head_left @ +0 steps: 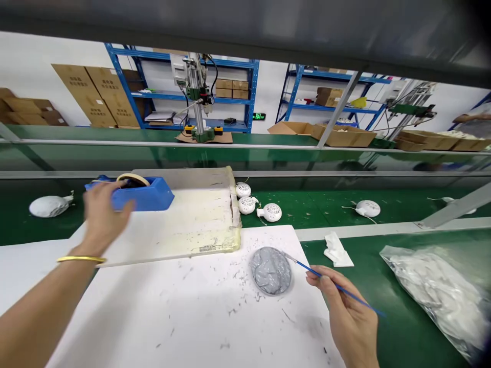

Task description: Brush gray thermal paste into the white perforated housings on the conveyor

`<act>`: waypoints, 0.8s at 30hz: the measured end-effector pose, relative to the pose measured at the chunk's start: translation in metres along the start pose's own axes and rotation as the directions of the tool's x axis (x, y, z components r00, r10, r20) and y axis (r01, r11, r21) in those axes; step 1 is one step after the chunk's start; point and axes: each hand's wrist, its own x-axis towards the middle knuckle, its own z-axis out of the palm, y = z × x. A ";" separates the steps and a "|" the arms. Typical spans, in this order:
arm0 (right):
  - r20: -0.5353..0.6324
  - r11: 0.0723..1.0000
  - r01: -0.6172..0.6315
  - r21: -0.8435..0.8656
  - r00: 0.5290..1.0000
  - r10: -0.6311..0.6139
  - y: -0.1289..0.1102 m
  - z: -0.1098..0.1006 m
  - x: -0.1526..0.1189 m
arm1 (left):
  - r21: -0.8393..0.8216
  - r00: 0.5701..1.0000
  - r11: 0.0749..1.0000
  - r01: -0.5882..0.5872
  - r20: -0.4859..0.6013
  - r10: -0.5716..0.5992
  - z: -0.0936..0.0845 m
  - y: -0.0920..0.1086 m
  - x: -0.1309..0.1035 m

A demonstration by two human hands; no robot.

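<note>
My left hand, blurred by motion and wearing a gold bangle, is at the near left side of a blue tape dispenser. Its fingers are spread, the thumb apart, and whether they touch the dispenser is unclear. Between the thumb and fingers of my right hand is a thin blue brush. The brush tip rests at the right rim of a round dish of grey paste. That dish sits on a white sheet marked with grey specks.
A white board with taped edges lies behind the sheet. White perforated domes stand beside it, another dome at far left. On the right are a crumpled tissue and a clear plastic bag. A grey shelf hangs overhead.
</note>
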 end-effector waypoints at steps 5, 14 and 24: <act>-0.024 0.993 -0.084 0.087 0.996 0.087 0.006 0.015 0.015 | -0.316 0.755 0.869 -0.381 0.437 0.489 0.097 0.123 -0.013; -0.025 0.969 -0.060 0.240 0.997 0.068 0.005 0.023 0.031 | -0.372 0.543 0.823 -0.429 0.621 0.564 0.203 0.182 0.005; 0.054 0.759 -0.204 0.618 0.974 0.219 0.012 0.026 0.038 | -0.456 0.744 0.887 -0.079 0.565 0.357 0.184 0.193 0.035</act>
